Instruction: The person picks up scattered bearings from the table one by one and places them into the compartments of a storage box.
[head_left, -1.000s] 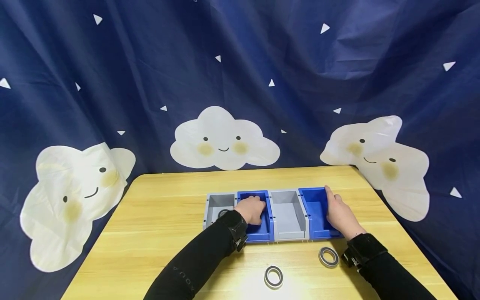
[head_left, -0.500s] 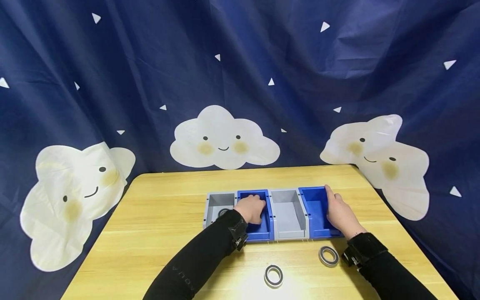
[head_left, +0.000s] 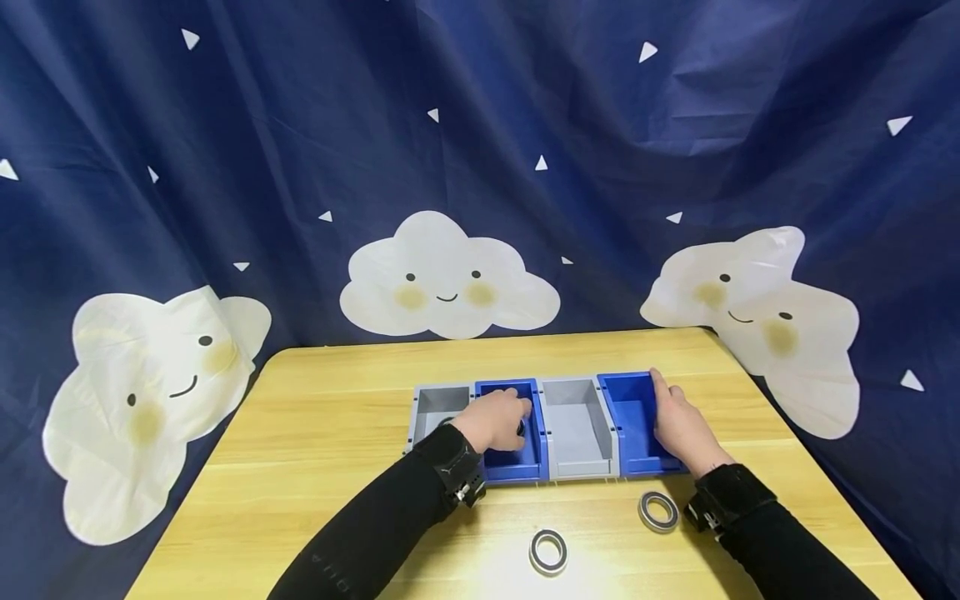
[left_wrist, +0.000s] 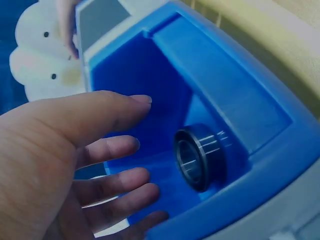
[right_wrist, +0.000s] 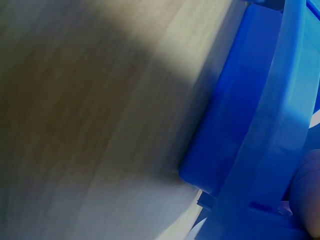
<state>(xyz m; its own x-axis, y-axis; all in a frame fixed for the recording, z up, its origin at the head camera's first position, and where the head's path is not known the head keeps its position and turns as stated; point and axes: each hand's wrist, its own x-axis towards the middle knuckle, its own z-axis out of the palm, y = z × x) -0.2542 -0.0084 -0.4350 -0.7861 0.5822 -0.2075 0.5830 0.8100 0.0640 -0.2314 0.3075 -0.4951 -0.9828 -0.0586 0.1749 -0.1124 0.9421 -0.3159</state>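
My left hand [head_left: 495,419] is over the left blue bin [head_left: 517,472] of a joined row. In the left wrist view its fingers are spread and relaxed, holding nothing. A dark-faced metal ball bearing [left_wrist: 192,157] stands on edge inside that bin, apart from the fingertips. My right hand [head_left: 684,429] grips the right side wall of the blue bin [head_left: 628,417] at the row's right end; its outer fingers are mostly hidden. The right wrist view shows that bin's blue wall [right_wrist: 240,105] and a bit of the hand [right_wrist: 307,195] at the edge.
Two ring bearings lie on the wooden table [head_left: 315,467]: one bearing [head_left: 548,552] front centre, another bearing [head_left: 658,512] before the right blue bin. A grey bin [head_left: 576,425] sits between the blue ones. The left grey bin [head_left: 435,400] holds a partly hidden bearing. A blue curtain [head_left: 480,167] hangs behind.
My left hand has shifted slightly left and come away from the bearing, which now shows by its fingers in the blue bin. The right hand has stayed on its bin.
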